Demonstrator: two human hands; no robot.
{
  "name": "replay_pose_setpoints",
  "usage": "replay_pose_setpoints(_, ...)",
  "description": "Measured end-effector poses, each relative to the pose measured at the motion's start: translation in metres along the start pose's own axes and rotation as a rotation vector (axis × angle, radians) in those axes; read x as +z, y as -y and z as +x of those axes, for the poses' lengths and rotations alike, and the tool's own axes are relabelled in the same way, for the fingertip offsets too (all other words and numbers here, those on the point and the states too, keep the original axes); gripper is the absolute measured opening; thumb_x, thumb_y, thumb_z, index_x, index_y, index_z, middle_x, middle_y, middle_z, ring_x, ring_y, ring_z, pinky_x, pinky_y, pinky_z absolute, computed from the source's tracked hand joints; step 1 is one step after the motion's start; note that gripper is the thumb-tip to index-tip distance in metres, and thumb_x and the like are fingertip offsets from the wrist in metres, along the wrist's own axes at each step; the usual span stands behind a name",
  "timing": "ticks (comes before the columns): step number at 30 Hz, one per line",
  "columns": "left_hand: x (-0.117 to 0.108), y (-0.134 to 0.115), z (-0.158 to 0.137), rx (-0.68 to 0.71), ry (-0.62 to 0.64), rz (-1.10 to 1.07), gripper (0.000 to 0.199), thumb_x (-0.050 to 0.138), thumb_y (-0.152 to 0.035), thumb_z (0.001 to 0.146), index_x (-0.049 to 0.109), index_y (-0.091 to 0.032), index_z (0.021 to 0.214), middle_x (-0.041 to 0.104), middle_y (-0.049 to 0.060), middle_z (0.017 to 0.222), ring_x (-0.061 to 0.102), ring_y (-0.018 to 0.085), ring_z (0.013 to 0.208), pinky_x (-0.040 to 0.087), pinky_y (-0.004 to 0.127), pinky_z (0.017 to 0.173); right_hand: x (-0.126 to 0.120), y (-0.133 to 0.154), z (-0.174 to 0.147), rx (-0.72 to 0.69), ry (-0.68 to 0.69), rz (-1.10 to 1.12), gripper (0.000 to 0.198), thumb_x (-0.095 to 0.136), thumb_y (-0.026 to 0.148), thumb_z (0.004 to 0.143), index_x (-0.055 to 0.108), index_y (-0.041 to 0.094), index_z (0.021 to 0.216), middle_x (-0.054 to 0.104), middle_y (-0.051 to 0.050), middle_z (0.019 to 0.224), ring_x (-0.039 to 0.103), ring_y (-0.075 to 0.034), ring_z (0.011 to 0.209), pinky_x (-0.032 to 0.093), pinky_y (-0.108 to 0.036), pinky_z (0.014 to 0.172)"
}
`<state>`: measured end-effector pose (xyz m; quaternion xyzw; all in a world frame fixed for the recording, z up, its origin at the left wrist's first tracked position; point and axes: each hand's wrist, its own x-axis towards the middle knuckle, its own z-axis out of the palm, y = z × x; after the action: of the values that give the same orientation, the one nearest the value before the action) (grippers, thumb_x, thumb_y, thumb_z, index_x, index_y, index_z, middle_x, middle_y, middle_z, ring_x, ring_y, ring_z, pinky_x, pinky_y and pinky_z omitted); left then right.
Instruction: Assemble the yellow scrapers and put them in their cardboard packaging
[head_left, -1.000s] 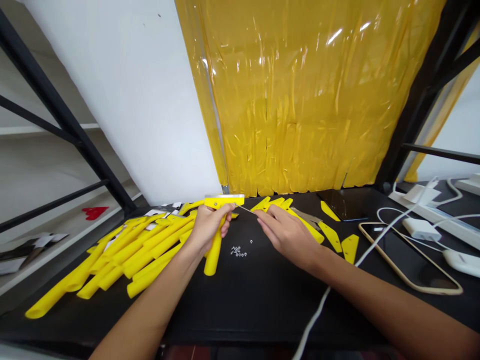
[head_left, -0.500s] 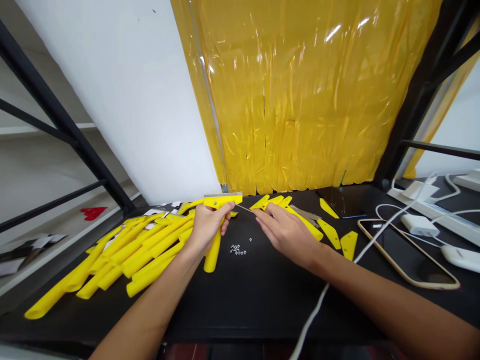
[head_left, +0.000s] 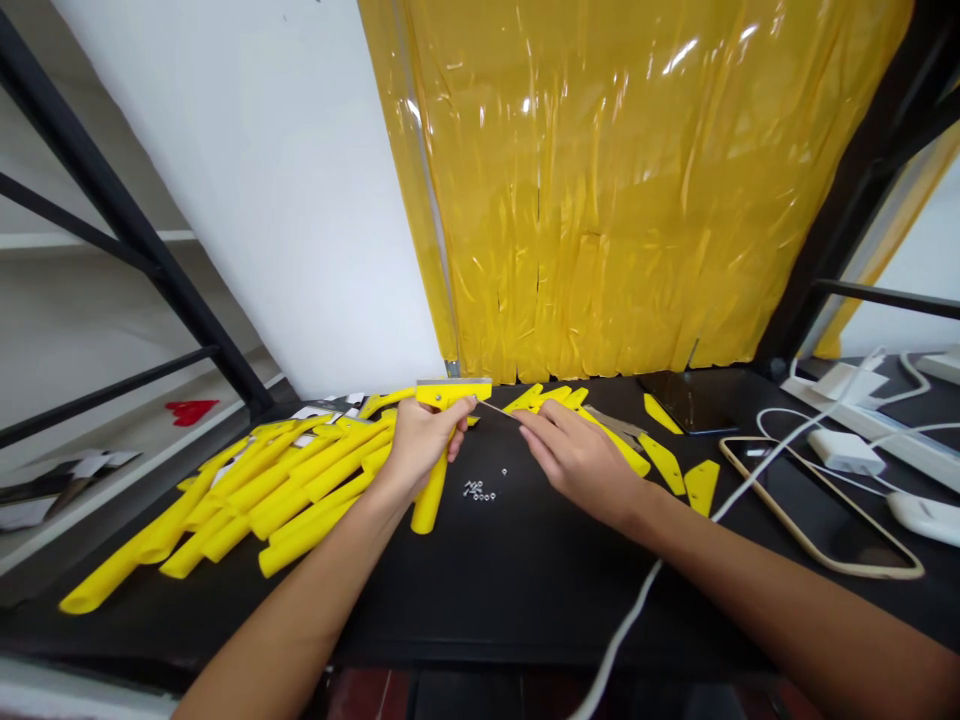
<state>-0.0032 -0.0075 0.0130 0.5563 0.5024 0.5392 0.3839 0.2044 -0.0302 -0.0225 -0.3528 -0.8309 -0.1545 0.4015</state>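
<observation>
Yellow T-shaped tool (head_left: 453, 396): held up over the middle of the table (head_left: 540, 600), head uppermost, round handle downward and slightly aslant. Clearance of lower end from table: not readable.

Metal strip (head_left: 453, 381): grey, narrow, straight, along the top of the head.

Left hand (head_left: 420, 440): closed around the neck just under the head, thumb near the head's right end, apparently to brace the piece against sideways pressure.

Thin rod (head_left: 496, 409): straight, slender, seemingly metal; one end at the head beside the left thumb, the other lost in the right hand.

Right hand (head_left: 576, 452): fingers narrowed on the rod, presumably for fine control. Any grip within the palm: impossible to tell.

Small metal fasteners (head_left: 477, 489): bright, some ring-like, loose on the table between both hands; probably so placed for easy reach.

Pile of yellow handles (head_left: 300, 480): smooth, tubular, hollow-ended, roughly parallel at the left; likely so laid to save room.

Flat yellow plates (head_left: 661, 463): thin, angular, pierced, spread at the right.

Phone (head_left: 825, 520): glossy dark face, pale rim, near a white cable (head_left: 626, 630).
</observation>
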Motion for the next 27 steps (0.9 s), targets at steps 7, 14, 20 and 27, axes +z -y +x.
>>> replay_pose_setpoints(7,0.002,-0.001,-0.001,0.004,-0.007,0.017,0.037,0.075,-0.037,0.075,0.054,-0.018,0.052,0.046,-0.003,0.039,0.04,0.009,0.032,0.031,0.023,0.033,0.002,-0.002,0.0,0.005,0.011,0.0,0.036,0.037,0.025,0.105,0.066,0.013,0.123,0.065,-0.011,0.091,0.061,-0.02,0.081,0.051,-0.034,0.072)
replay_pose_setpoints(14,0.004,-0.003,-0.005,0.07,-0.03,0.11,0.038,0.073,-0.038,0.077,0.053,-0.018,0.052,0.046,-0.003,0.037,0.04,0.009,0.03,0.032,0.023,0.034,-0.005,-0.001,0.001,-0.033,0.026,-0.095,0.035,0.039,0.024,0.104,0.066,0.014,0.124,0.063,-0.008,0.084,0.059,-0.019,0.071,0.045,-0.032,0.061)
replay_pose_setpoints(20,0.006,-0.005,-0.01,0.151,-0.04,0.262,0.038,0.069,-0.04,0.081,0.055,-0.017,0.054,0.049,-0.002,0.038,0.046,0.01,0.033,0.038,0.023,0.04,-0.003,0.001,-0.001,0.05,-0.005,-0.072,0.034,0.039,0.027,0.105,0.067,0.017,0.12,0.074,-0.01,0.101,0.069,-0.02,0.084,0.048,-0.032,0.067)
replay_pose_setpoints(27,0.006,-0.002,-0.01,0.243,-0.019,0.362,0.031,0.07,-0.036,0.079,0.056,-0.017,0.059,0.054,-0.002,0.045,0.051,0.011,0.038,0.041,0.021,0.044,-0.002,-0.002,0.0,0.325,0.158,0.277,0.032,0.035,0.031,0.104,0.06,0.024,0.123,0.075,-0.007,0.106,0.071,-0.023,0.09,0.047,-0.033,0.075)
